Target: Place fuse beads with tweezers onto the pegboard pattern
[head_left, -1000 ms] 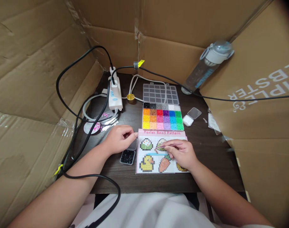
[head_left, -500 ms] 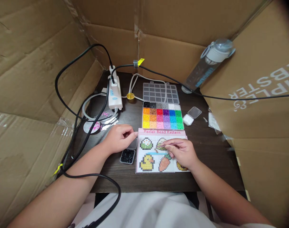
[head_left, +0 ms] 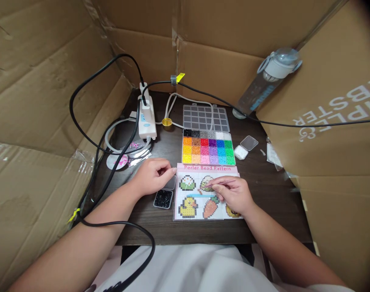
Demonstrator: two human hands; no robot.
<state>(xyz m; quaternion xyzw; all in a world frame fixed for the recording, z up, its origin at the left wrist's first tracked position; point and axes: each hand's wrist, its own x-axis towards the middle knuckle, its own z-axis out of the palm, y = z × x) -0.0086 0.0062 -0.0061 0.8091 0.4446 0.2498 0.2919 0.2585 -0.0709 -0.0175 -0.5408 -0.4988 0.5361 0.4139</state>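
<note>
My right hand (head_left: 232, 194) pinches thin tweezers (head_left: 223, 183) above the Perler bead pattern sheet (head_left: 188, 166). The tweezers' tip points at a small brown patch (head_left: 200, 192) between the printed pictures, beside a light blue strip (head_left: 200, 196). What the tip grips is too small to tell. My left hand (head_left: 154, 174) rests closed at the sheet's upper left corner, with its thumb by the edge and nothing visible in it. Just below that hand stands a small open clear box of black beads (head_left: 163, 199), its lid partly covered by the hand.
Behind the sheet lies a sorted bead case (head_left: 208, 148) with its clear lid (head_left: 206, 117) raised back. A small box of white beads (head_left: 241, 153), a water bottle (head_left: 265, 83), a power strip (head_left: 147, 119) and a gold cup (head_left: 166, 123) surround it. Black cables (head_left: 121, 153) cross the left side.
The tweezers and my right hand have shifted very slightly over the same spot on the sheet. My left hand stays in place.
</note>
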